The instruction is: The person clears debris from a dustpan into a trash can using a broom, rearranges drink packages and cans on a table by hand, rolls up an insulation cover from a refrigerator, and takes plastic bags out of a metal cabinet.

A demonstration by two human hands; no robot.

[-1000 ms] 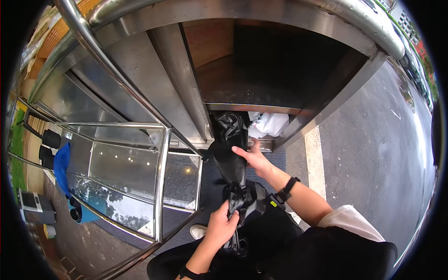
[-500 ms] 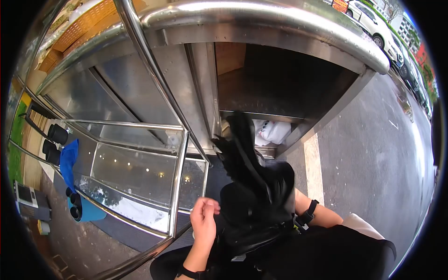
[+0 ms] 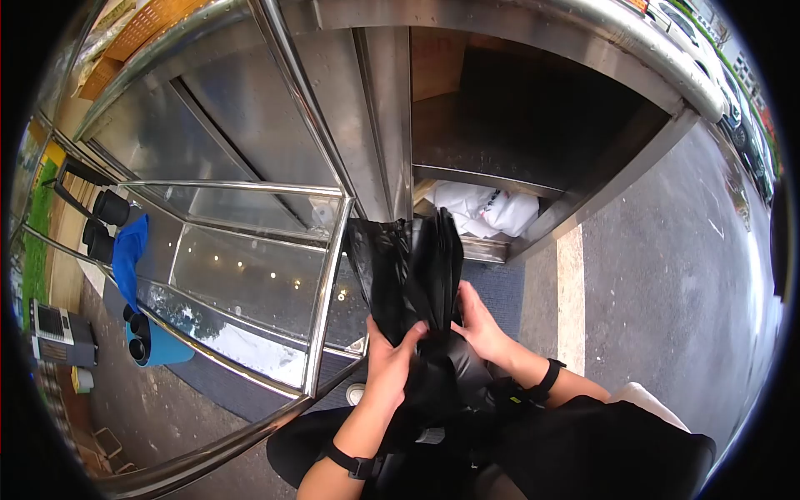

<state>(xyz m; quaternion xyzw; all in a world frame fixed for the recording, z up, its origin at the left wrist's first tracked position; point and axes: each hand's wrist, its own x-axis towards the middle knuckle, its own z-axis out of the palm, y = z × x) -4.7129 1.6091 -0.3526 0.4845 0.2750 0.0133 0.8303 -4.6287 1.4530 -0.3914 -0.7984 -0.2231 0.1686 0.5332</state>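
Note:
A bundle of black plastic bags stands up in front of me, folded in layers, with its loose ends pointing away toward the cabinet. My left hand is closed around its left side, thumb across the near face. On the other side, my right hand grips the bundle's right edge; some of its fingertips are hidden behind the plastic. Just beyond the bags, a white plastic bag lies inside the open steel cabinet.
A steel cabinet with a rounded top edge fills the front. At the left stand a steel-framed glass case, a blue cloth and a blue bucket. Parked cars line the wet road at right.
The black bags were blurred and swung to the right; now they stand upright, fanned out. My left hand has moved from beside them onto them. The right hand has come into view.

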